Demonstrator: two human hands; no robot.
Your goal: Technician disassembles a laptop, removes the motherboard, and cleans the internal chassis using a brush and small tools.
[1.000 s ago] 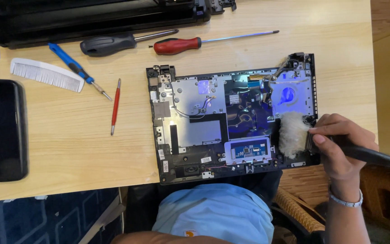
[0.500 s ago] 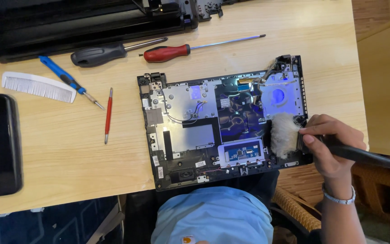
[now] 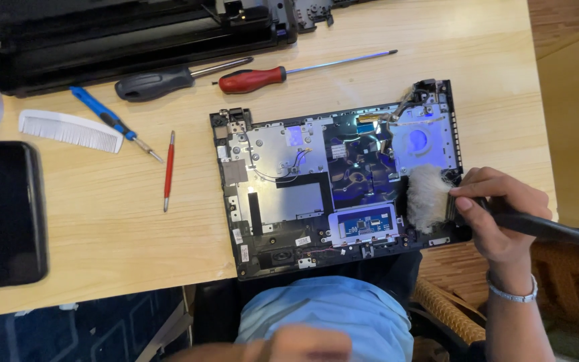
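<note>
An opened laptop base (image 3: pixel 316 181) lies on the wooden table (image 3: pixel 102 221), its metal plates and blue board exposed. My right hand (image 3: pixel 500 214) grips the black handle of a brush (image 3: pixel 430 198). The brush's pale bristles rest on the base's right side, just below the round fan area (image 3: pixel 420 141). My left hand (image 3: pixel 283 345) shows only as a blur at the bottom edge, low over my lap, with nothing visible in it.
A black-handled screwdriver (image 3: pixel 169 82), a red-handled screwdriver (image 3: pixel 269 77), a small blue screwdriver (image 3: pixel 105 121) and a thin red one (image 3: pixel 167 171) lie left of and behind the base. A white comb (image 3: pixel 68 129), a black phone (image 3: pixel 1 214) and a black laptop part (image 3: pixel 135 33) are nearby.
The view has shifted slightly. The brush stays on the right side of the base with small motion. A blurred hand has come into view at the bottom edge.
</note>
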